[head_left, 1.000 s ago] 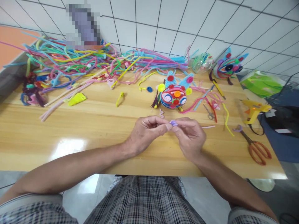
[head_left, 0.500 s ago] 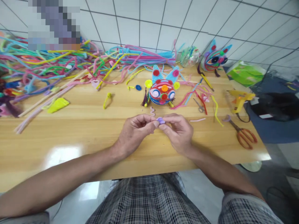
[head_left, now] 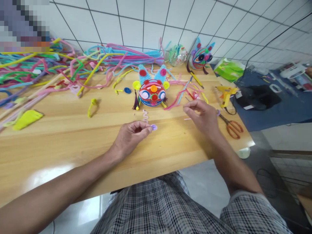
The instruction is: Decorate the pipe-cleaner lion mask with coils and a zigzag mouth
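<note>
A small purple disc of coiled pipe cleaner (head_left: 154,127) is pinched at its left edge between the thumb and forefinger of my left hand (head_left: 133,138). My right hand (head_left: 203,117) is over the right part of the table, thumb and forefinger slightly apart with nothing visible between them. It partly covers small scissors (head_left: 187,98) and a short pink strip (head_left: 187,119). Beyond my left hand lies a wavy pale-pink pipe cleaner (head_left: 145,116). Behind that stands a colourful animal-face figure (head_left: 153,92) with blue ears and round eyes.
Heaped pipe cleaners (head_left: 60,70) cover the back left. A yellow leaf-shaped piece (head_left: 28,119) lies at left, a blue coil (head_left: 127,90) near the figure. Orange-handled scissors (head_left: 234,129) and a yellow glue gun (head_left: 226,94) are at right. A second figure (head_left: 201,58) stands by the wall.
My right hand has let go of the purple disc and moved right, over the small scissors. My left hand keeps the disc. The camera view has turned to the right.
</note>
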Available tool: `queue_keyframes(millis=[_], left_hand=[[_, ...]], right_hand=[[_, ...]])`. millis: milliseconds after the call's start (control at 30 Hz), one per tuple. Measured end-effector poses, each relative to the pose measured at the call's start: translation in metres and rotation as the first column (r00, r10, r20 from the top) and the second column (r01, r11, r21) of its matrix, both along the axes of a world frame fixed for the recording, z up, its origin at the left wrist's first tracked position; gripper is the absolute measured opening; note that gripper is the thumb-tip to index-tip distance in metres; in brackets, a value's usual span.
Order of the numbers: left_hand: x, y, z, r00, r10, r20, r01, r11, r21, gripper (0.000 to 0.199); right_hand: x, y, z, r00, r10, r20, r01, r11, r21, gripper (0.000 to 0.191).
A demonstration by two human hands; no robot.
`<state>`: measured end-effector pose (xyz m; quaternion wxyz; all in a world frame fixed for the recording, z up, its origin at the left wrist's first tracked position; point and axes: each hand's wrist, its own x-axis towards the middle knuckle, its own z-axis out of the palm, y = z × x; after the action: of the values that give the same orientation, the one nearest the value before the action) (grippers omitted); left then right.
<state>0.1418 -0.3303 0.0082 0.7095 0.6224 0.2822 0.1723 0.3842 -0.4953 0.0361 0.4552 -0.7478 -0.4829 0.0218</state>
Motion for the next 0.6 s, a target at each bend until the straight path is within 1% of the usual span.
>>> queue_keyframes(millis=[100, 167, 200, 267, 333, 400, 433, 467, 533, 600], left_hand=[[-0.001, -0.001, -0.01, 0.998, -0.055, -0.001, 0.055, 0.997, 0.052, 0.038], [-0.002, -0.001, -0.016, 0.997, -0.078, -0.014, 0.079, 0.993, 0.084, 0.037], [-0.002, 0.0, -0.018, 0.996, -0.085, -0.026, 0.087, 0.992, 0.092, 0.037], [-0.002, 0.0, -0.02, 0.995, -0.09, -0.053, 0.095, 0.991, 0.091, 0.037], [-0.003, 0.001, -0.02, 0.993, -0.091, -0.073, 0.096, 0.992, 0.079, 0.038], [-0.002, 0.0, -0.018, 0.993, -0.09, -0.071, 0.095, 0.993, 0.066, 0.039], [-0.002, 0.0, -0.017, 0.994, -0.093, -0.062, 0.096, 0.994, 0.059, 0.039], [-0.001, 0.0, -0.016, 0.994, -0.096, -0.05, 0.099, 0.994, 0.051, 0.038], [0.0, -0.001, -0.014, 0.994, -0.103, -0.032, 0.104, 0.994, 0.033, 0.038], [0.001, 0.001, -0.013, 0.994, -0.106, -0.029, 0.107, 0.994, 0.015, 0.038]], right_hand=[[0.047, -0.03, -0.004, 0.983, -0.042, 0.181, 0.077, 0.979, -0.189, 0.01], [0.068, -0.042, -0.009, 0.955, -0.059, 0.29, 0.145, 0.948, -0.282, 0.011], [0.076, -0.044, -0.012, 0.94, -0.068, 0.336, 0.181, 0.931, -0.318, 0.012], [0.086, -0.04, -0.018, 0.913, -0.075, 0.402, 0.244, 0.889, -0.388, 0.011], [0.093, -0.029, -0.024, 0.892, -0.067, 0.448, 0.292, 0.841, -0.456, 0.011], [0.1, -0.017, -0.031, 0.867, -0.064, 0.494, 0.341, 0.8, -0.493, 0.011], [0.102, -0.013, -0.033, 0.852, -0.067, 0.52, 0.363, 0.791, -0.492, 0.012], [0.103, -0.009, -0.035, 0.837, -0.073, 0.542, 0.379, 0.791, -0.48, 0.012], [0.102, -0.005, -0.034, 0.828, -0.083, 0.555, 0.376, 0.816, -0.439, 0.013], [0.093, -0.001, -0.026, 0.863, -0.07, 0.5, 0.305, 0.862, -0.405, 0.012]])
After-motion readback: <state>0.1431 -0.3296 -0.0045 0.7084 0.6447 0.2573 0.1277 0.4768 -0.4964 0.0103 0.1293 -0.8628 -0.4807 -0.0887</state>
